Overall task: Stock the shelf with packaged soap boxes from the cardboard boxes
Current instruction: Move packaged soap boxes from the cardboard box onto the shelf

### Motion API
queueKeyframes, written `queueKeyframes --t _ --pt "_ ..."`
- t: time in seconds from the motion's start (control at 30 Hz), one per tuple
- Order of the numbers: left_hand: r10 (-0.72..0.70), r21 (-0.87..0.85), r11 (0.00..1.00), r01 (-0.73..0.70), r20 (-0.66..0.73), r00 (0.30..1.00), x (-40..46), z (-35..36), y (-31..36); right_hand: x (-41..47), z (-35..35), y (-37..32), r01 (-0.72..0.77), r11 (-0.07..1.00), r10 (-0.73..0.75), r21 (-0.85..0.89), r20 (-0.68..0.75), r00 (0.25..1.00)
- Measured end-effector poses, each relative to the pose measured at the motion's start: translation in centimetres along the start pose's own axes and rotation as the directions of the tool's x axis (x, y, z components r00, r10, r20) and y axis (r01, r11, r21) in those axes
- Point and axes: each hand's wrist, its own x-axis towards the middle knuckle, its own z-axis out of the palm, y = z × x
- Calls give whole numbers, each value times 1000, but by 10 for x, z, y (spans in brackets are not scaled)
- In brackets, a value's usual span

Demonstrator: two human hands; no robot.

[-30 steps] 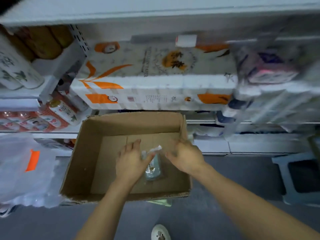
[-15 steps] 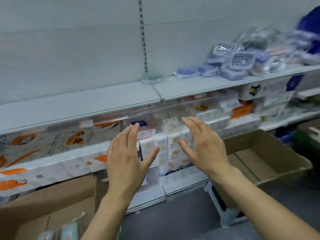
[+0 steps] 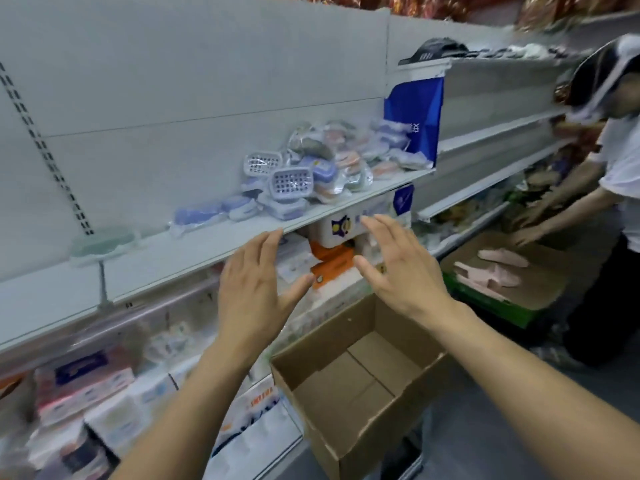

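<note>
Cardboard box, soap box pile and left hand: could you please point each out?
cardboard box point(image 3: 360, 429): head view, near side wall.
soap box pile point(image 3: 311, 174): head view, pile's middle.
left hand point(image 3: 256, 292): head view, back of hand.

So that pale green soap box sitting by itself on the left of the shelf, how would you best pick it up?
Probably from the front, the aisle side, pinching its two long edges from above. The pale green soap box lies flat near the shelf edge, apart from the pile, and the wall behind blocks other approaches. Both the left hand and right hand are open and free.
</note>
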Motion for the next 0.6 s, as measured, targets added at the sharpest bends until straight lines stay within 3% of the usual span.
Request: queueKeyframes --t 0.2,0.6 --pt "2 -117 993 -4 -19 1000 94 84 54 74 -1 126 -15 1000 14 -13 -35 999" --pt "20 -228 974 -10 41 999 317 234 126 262 33 329 -72 988 65 140 58 996"
